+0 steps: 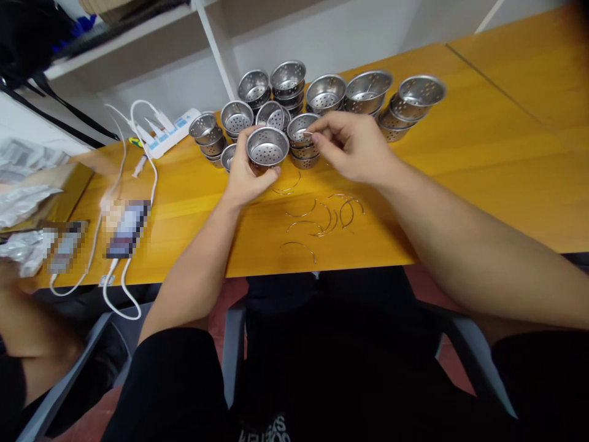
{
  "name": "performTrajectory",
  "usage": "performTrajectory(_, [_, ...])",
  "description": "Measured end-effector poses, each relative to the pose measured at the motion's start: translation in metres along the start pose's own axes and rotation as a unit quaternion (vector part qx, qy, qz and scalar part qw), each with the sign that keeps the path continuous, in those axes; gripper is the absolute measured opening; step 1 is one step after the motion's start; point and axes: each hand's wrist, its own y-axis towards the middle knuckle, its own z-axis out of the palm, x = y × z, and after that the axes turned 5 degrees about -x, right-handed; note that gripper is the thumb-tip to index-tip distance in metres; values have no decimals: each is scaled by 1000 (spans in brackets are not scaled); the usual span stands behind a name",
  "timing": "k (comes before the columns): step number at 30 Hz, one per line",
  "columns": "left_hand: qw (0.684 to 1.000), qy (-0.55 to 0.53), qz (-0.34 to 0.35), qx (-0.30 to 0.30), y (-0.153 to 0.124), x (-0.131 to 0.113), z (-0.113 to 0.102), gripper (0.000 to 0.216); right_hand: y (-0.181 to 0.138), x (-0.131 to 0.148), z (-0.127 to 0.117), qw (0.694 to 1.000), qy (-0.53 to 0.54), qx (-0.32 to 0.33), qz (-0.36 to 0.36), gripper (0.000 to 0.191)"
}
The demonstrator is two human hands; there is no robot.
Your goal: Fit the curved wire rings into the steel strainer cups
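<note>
Head cam, only view there is: left hand (245, 177) is clamped on a small steel cup (267, 147) w/ holes punched all over it. Fingers are wrapped round the underside and the open mouth is tilted toward the camera, held just above the wooden table (460, 184), near its middle.

Right hand (353, 147) sits just to the right of that cup, thumb and forefinger pinched together right at the rim of a short cup stack (302, 142). Can't tell if there's anything between the fingertips, way too small.

Behind both hands there's a whole row of more perforated cups (368, 89), some stacked, some leaning, approx along the table's back edge. In front of the hands a scatter of thin wire arcs (322, 218) lies flat on the wood, a few overlapping.

Off to the left: white power strip (171, 131), white cables (122, 288) hanging over the front edge, and two phones (129, 228) (blurred out). Another person's arm (32, 344) shows bottom left, well apart from the cups.
</note>
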Motion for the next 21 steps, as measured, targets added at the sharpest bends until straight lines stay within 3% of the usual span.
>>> performTrajectory(9, [999,34,-28,2,3,-30,3,107,-2,6,0,999,-28,6,41,75])
performTrajectory(14, [998,44,-25,-26,2,-26,6,111,-1,-1,2,999,-22,14,32,74])
performTrajectory(21, [999,42,-29,-19,-1,-20,7,113,-2,-1,12,997,46,44,42,75])
